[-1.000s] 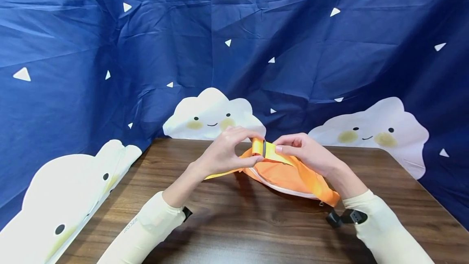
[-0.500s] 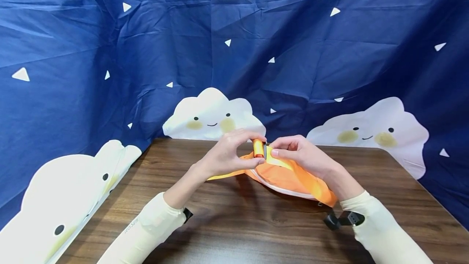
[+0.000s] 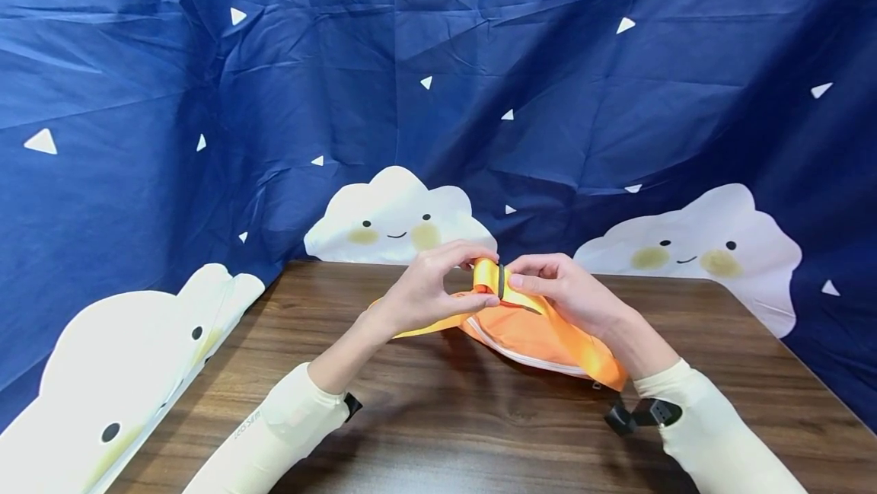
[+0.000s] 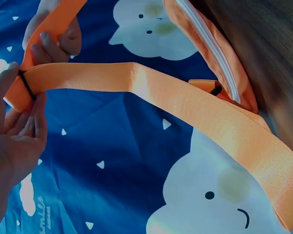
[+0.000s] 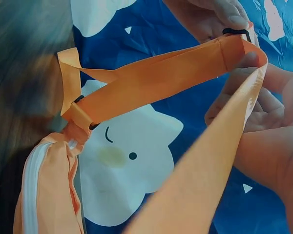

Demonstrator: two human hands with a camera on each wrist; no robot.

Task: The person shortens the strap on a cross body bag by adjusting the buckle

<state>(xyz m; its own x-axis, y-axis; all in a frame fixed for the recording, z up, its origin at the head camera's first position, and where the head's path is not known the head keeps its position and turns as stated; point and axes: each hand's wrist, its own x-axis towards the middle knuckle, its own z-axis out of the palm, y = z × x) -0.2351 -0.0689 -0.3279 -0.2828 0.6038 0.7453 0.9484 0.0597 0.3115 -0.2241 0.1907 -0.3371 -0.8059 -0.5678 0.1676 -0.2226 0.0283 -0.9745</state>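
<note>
An orange waist bag (image 3: 524, 338) with a white zipper (image 5: 35, 180) lies on the table, its wide orange strap (image 4: 97, 77) raised at the middle. My left hand (image 3: 425, 292) pinches a black slide buckle (image 3: 502, 282) on the strap, thumb below and fingers above. A loop of strap bulges from the buckle between those fingers. Just right of the buckle, my right hand (image 3: 572, 292) pinches the strap between thumb and fingertips. In the right wrist view, the webbing (image 5: 200, 156) folds over the right fingers. A second black buckle (image 5: 79, 99) shows at the bag's end.
The brown wood-grain table (image 3: 438, 418) runs under both forearms. Behind it hangs a blue cloth (image 3: 342, 83) printed with clouds and white triangles. A black wrist device (image 3: 658, 412) sits at the right sleeve cuff.
The buckle has shifted slightly right, and the right hand has come left towards it. Less strap shows between buckle and right fingers. The buckle has turned a little; the bag's right end moved slightly left.
</note>
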